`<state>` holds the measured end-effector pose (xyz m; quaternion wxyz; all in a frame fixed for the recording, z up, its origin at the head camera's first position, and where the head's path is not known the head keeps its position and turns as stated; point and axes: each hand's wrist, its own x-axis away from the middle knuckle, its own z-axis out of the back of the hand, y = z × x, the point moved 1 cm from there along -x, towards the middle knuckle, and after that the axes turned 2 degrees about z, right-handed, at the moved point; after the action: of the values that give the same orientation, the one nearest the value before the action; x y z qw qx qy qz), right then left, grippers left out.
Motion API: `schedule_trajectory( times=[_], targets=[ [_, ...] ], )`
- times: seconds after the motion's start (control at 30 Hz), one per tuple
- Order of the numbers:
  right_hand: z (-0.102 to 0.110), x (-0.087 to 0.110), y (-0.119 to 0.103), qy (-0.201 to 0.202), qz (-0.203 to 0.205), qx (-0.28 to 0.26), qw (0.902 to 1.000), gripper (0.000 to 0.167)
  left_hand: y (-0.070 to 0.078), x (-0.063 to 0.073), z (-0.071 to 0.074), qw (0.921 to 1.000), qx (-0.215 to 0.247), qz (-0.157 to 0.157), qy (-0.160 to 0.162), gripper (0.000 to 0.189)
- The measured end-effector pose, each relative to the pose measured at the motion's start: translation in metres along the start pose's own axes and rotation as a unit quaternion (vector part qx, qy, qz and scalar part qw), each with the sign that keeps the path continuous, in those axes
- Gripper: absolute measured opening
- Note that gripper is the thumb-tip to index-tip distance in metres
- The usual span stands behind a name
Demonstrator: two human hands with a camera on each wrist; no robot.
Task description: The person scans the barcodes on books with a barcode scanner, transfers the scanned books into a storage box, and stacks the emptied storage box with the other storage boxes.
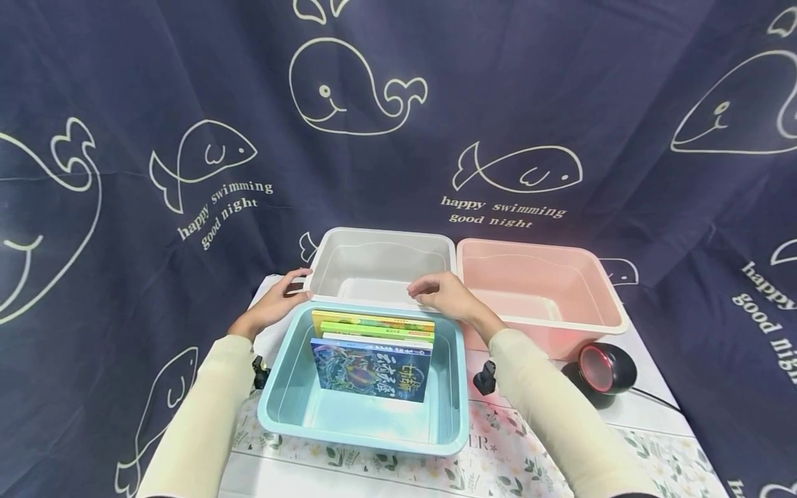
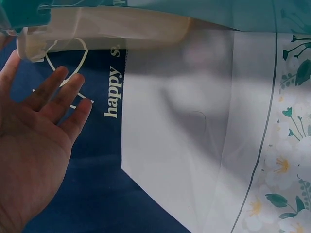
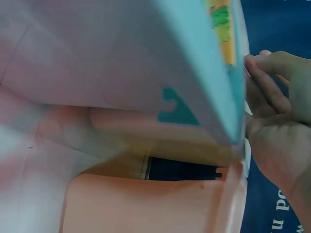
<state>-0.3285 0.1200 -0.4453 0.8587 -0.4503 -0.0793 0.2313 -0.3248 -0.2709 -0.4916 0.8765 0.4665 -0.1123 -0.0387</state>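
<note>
In the head view a light blue bin (image 1: 367, 446) stands in front with several upright books (image 1: 373, 366) in it, a blue-covered one foremost and a yellow one at the back. Behind it is a pale grey bin (image 1: 382, 234). My left hand (image 1: 274, 303) is at that bin's left end, fingertips right at the rim; in the left wrist view its fingers (image 2: 63, 97) spread loosely below a pale rim. Over the grey bin's front right corner, my right hand (image 1: 447, 296) has loosely bent fingers and holds nothing visible. The right wrist view shows this hand beside the bins' rims.
A pink bin (image 1: 548, 332) stands to the right of the grey one. In front of it sits a black rounded device (image 1: 607, 370) with a reddish front and a cable. The table has a white floral cloth (image 1: 498, 449). A dark blue curtain (image 1: 373, 180) hangs behind.
</note>
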Motion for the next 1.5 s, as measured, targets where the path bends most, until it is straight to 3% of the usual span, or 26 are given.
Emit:
schedule_trajectory(
  times=[0.2, 0.4, 0.77, 1.5],
  targets=[
    [0.016, 0.015, -0.016, 0.007, 0.023, -0.038, 0.999, 0.027, 0.002, 0.002, 0.002, 1.0, -0.003, 0.002, 0.005, 0.064],
    [0.023, 0.042, -0.028, 0.004, 0.016, -0.096, 0.9953, 0.03, 0.004, 0.002, 0.002, 1.0, -0.005, 0.003, 0.003, 0.064],
    [-0.007, 0.083, -0.032, -0.019, -0.006, -0.189, 0.9817, 0.035, 0.001, 0.002, 0.002, 1.0, -0.003, 0.004, 0.001, 0.064],
    [-0.064, 0.085, -0.03, -0.037, -0.018, -0.165, 0.9854, 0.035, 0.002, 0.002, 0.0, 1.0, -0.003, 0.0, -0.002, 0.064]
  ],
)
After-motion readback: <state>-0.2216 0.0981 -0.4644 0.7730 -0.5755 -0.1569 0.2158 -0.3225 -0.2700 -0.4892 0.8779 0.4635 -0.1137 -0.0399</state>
